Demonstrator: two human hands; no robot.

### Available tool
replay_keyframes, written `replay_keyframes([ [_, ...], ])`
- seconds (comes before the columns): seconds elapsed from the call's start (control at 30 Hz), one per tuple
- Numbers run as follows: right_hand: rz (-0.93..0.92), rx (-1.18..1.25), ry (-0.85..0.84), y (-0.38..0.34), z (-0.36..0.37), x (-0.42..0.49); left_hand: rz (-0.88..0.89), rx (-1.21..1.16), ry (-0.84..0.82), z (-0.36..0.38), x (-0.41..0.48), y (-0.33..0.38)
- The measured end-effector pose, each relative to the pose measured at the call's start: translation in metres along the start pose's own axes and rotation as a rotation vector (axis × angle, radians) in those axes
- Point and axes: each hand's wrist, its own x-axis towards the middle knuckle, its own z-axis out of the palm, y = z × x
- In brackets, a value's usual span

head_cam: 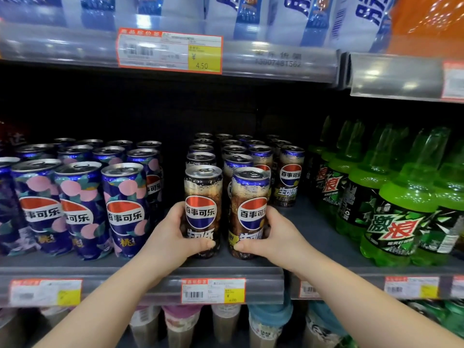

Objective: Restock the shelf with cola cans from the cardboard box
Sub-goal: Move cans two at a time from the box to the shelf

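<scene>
Grey shelf [326, 244], front lip with price tag [213, 291]. My left hand [175, 232] grips the left cola can [203, 197] low, thumb across its front. My right hand [273, 234] grips the right cola can [249, 197] likewise. Both stand upright at the shelf front, just beside each other. Behind: rows of matching cans [241, 149]. Purple peach cans [125, 209] on the left, green bottles [396, 222] on the right.

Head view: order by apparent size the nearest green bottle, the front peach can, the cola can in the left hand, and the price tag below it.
1. Green bottle, clearly largest.
2-3. Peach can and cola can in the left hand: too alike to rank.
4. Price tag, smallest.
</scene>
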Motion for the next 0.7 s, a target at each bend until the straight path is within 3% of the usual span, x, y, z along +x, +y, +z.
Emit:
replay_keyframes([
  [0.7, 0.008, -0.006, 0.011, -0.0068, -0.0034, -0.0073, 0.045, -0.027, 0.046, 0.0042, -0.0038, 0.0033],
])
